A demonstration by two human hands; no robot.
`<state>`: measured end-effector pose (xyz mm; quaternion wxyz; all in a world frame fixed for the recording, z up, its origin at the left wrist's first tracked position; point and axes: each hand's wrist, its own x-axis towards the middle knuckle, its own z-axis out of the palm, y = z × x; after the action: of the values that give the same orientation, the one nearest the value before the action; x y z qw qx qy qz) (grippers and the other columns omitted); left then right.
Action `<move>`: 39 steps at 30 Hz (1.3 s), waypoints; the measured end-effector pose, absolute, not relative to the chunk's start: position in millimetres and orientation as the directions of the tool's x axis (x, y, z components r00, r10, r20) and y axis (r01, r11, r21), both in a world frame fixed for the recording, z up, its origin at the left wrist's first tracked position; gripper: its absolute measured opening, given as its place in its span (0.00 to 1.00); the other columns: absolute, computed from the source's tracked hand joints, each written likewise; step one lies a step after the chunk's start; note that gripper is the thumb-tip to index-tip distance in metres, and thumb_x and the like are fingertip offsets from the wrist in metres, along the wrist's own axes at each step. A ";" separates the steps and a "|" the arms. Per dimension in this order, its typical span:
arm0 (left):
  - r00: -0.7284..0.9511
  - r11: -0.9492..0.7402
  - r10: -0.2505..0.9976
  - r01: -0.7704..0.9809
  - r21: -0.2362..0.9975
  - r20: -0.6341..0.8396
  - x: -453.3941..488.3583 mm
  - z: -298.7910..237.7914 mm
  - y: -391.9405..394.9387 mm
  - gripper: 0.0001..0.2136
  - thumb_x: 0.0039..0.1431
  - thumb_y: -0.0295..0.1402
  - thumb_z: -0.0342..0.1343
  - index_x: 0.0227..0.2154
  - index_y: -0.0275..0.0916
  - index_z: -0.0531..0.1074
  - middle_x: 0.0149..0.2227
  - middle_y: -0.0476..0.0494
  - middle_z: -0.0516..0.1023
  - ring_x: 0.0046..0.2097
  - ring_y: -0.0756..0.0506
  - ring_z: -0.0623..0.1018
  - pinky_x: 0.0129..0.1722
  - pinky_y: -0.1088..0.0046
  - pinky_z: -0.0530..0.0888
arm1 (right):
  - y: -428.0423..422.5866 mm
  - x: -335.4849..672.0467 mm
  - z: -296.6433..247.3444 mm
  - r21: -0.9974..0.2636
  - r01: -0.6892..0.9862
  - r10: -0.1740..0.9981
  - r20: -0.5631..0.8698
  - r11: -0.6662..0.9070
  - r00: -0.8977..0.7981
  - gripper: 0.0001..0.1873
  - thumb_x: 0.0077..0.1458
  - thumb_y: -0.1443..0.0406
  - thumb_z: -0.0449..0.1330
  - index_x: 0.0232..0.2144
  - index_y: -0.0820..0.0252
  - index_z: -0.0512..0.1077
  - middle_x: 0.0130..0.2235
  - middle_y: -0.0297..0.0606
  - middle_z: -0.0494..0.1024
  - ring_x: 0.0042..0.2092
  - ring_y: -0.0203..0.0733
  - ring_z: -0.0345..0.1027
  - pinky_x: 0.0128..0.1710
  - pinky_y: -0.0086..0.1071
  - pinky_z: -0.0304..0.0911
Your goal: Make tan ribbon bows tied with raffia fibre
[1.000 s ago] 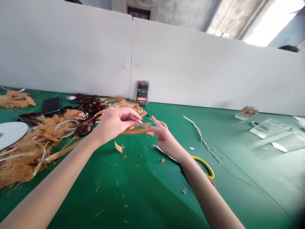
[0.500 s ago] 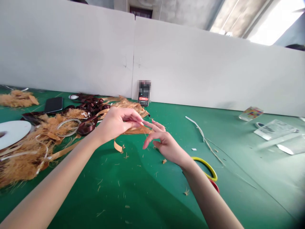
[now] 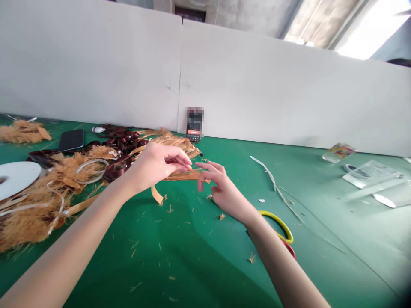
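Observation:
My left hand (image 3: 162, 160) is closed in a pinch, fingers pointing right, on a tan ribbon; the pinched part is mostly hidden by the fingers. A short curled end of the tan ribbon (image 3: 156, 195) shows below that hand. Just to the right, my right hand (image 3: 220, 184) has its fingers apart and bent, holding nothing I can see. A small gap separates its fingertips from the left ones. Behind and beneath both hands lies a bundle of straw-coloured fibre (image 3: 173, 141) on the green table (image 3: 180, 256).
Frayed tan fibre (image 3: 28, 218), a white spool (image 3: 19, 179), dark brown ribbon (image 3: 122, 143) and a black phone (image 3: 71, 140) lie left. Another phone (image 3: 194, 126) leans on the white partition (image 3: 272, 85). Yellow-handled scissors (image 3: 281, 224) sit by my right forearm; clear packets (image 3: 370, 173) lie right.
My right hand has drawn slightly right, away from the left fingertips, and its fingers have spread. The left hand stays nearly in place; the ribbon end below it has shifted slightly left.

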<state>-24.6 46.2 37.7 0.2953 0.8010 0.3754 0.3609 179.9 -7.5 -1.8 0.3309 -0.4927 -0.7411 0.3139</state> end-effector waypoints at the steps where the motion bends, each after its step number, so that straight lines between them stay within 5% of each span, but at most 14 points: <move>1: 0.474 -0.565 0.801 0.396 0.724 0.366 -25.1 37.6 46.9 0.03 0.50 0.32 0.61 0.27 0.40 0.78 0.30 0.49 0.84 0.34 0.46 0.82 0.37 0.74 0.79 | -8.4 181.7 2.2 -0.832 0.450 0.925 0.181 0.325 -0.334 0.20 0.36 0.82 0.47 0.24 0.56 0.70 0.59 0.35 0.69 0.67 0.48 0.47 0.64 0.57 0.43; 6: 0.513 -0.566 0.794 0.431 0.703 0.325 -25.9 35.1 50.0 0.04 0.52 0.31 0.60 0.28 0.40 0.78 0.30 0.48 0.84 0.34 0.46 0.82 0.37 0.75 0.79 | -8.7 192.8 14.0 -0.942 -0.138 0.892 0.333 0.305 -0.305 0.16 0.42 0.79 0.54 0.27 0.51 0.69 0.61 0.23 0.68 0.66 0.43 0.52 0.63 0.48 0.53; 8: 0.519 -0.548 0.800 0.427 0.719 0.301 -25.3 35.4 49.0 0.04 0.52 0.32 0.60 0.28 0.40 0.78 0.30 0.48 0.84 0.34 0.46 0.82 0.37 0.74 0.79 | -6.3 197.0 13.2 -0.935 -0.142 0.907 0.351 0.326 -0.233 0.30 0.45 0.77 0.55 0.47 0.38 0.68 0.65 0.22 0.61 0.66 0.42 0.52 0.64 0.46 0.54; 11: 0.536 -0.527 0.794 0.375 0.762 0.286 -24.1 39.2 44.3 0.03 0.51 0.32 0.61 0.26 0.40 0.77 0.29 0.49 0.83 0.33 0.47 0.82 0.37 0.74 0.79 | -2.8 201.3 7.0 -0.953 0.031 0.938 0.290 0.301 -0.191 0.45 0.50 0.73 0.55 0.65 0.37 0.45 0.68 0.32 0.54 0.65 0.43 0.54 0.62 0.45 0.57; 14: 0.504 -0.500 0.808 0.311 0.808 0.306 -23.7 43.6 40.3 0.02 0.50 0.32 0.61 0.26 0.40 0.76 0.28 0.48 0.82 0.33 0.46 0.82 0.38 0.73 0.79 | -4.9 201.3 0.0 -0.922 0.256 0.938 0.221 0.291 -0.268 0.36 0.50 0.75 0.54 0.60 0.44 0.61 0.67 0.33 0.57 0.68 0.44 0.47 0.64 0.49 0.50; 17: 0.390 -0.503 0.842 0.317 0.804 0.372 -24.0 43.8 41.3 0.02 0.50 0.31 0.60 0.28 0.39 0.74 0.31 0.47 0.82 0.35 0.46 0.82 0.39 0.73 0.79 | -13.6 196.9 -0.1 -0.872 0.349 0.860 0.143 0.343 -0.489 0.24 0.50 0.79 0.51 0.39 0.51 0.78 0.65 0.29 0.60 0.69 0.45 0.44 0.67 0.53 0.40; 20: 0.382 -0.543 0.829 0.378 0.750 0.408 -24.8 40.5 45.6 0.02 0.52 0.30 0.58 0.28 0.39 0.75 0.31 0.48 0.82 0.34 0.48 0.81 0.38 0.75 0.78 | -21.5 191.4 6.2 -0.951 0.053 0.766 0.211 0.304 -0.607 0.22 0.53 0.78 0.53 0.35 0.47 0.79 0.62 0.24 0.66 0.68 0.43 0.48 0.65 0.49 0.48; 23: 0.469 -0.598 0.785 0.403 0.693 0.404 -26.8 38.1 48.6 0.03 0.52 0.27 0.57 0.27 0.39 0.75 0.29 0.50 0.81 0.32 0.49 0.80 0.36 0.77 0.77 | -21.9 188.1 10.2 -0.960 -0.141 0.802 0.281 0.244 -0.527 0.30 0.56 0.75 0.55 0.53 0.36 0.69 0.62 0.25 0.67 0.66 0.42 0.54 0.63 0.45 0.54; 26: 0.544 -0.595 0.761 0.367 0.715 0.353 -29.5 38.6 48.5 0.03 0.52 0.26 0.57 0.26 0.39 0.75 0.27 0.51 0.81 0.31 0.50 0.80 0.36 0.78 0.77 | -17.2 186.0 4.4 -0.960 0.064 0.900 0.230 0.271 -0.369 0.39 0.59 0.72 0.53 0.66 0.36 0.46 0.62 0.36 0.63 0.59 0.40 0.63 0.59 0.42 0.60; 28: 0.566 -0.567 0.757 0.321 0.759 0.326 -31.0 39.8 47.7 0.03 0.52 0.27 0.58 0.27 0.40 0.75 0.28 0.52 0.81 0.32 0.50 0.81 0.36 0.79 0.77 | -15.0 184.2 -3.4 -0.922 0.266 0.940 0.211 0.282 -0.266 0.40 0.58 0.73 0.51 0.67 0.41 0.43 0.60 0.42 0.63 0.57 0.41 0.63 0.58 0.43 0.61; 30: 0.561 -0.532 0.765 0.274 0.801 0.317 -32.1 40.5 47.2 0.01 0.52 0.28 0.59 0.27 0.40 0.75 0.29 0.52 0.82 0.33 0.50 0.81 0.37 0.79 0.77 | -15.2 182.1 -10.3 -0.858 0.431 0.949 0.184 0.281 -0.255 0.39 0.53 0.78 0.48 0.64 0.45 0.55 0.58 0.43 0.64 0.60 0.43 0.59 0.60 0.47 0.57; 33: 0.539 -0.499 0.783 0.246 0.831 0.311 -32.6 40.2 48.1 0.01 0.51 0.30 0.61 0.27 0.40 0.75 0.28 0.52 0.82 0.33 0.50 0.81 0.37 0.79 0.78 | -18.4 181.6 -12.6 -0.779 0.554 0.930 0.099 0.294 -0.354 0.35 0.43 0.84 0.45 0.44 0.50 0.76 0.61 0.39 0.63 0.66 0.47 0.49 0.64 0.55 0.45; 36: 0.524 -0.484 0.801 0.281 0.829 0.290 -31.1 38.8 49.8 0.01 0.51 0.29 0.61 0.27 0.40 0.76 0.28 0.51 0.82 0.33 0.49 0.82 0.37 0.78 0.78 | -19.5 185.9 -5.9 -0.828 0.437 0.883 0.137 0.350 -0.449 0.30 0.45 0.83 0.48 0.34 0.49 0.80 0.67 0.25 0.56 0.70 0.49 0.39 0.66 0.57 0.36; 39: 0.559 -0.468 0.801 0.363 0.806 0.213 -27.3 37.7 49.8 0.02 0.50 0.28 0.61 0.28 0.39 0.77 0.29 0.51 0.83 0.34 0.48 0.82 0.36 0.78 0.79 | -15.3 191.5 0.9 -0.918 0.114 0.862 0.306 0.379 -0.405 0.32 0.49 0.80 0.53 0.47 0.38 0.75 0.68 0.17 0.53 0.70 0.44 0.35 0.67 0.49 0.42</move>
<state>-27.3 49.8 37.7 0.3672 0.8030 0.3623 0.2984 191.5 -15.3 0.9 0.4252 -0.3419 -0.7134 0.4399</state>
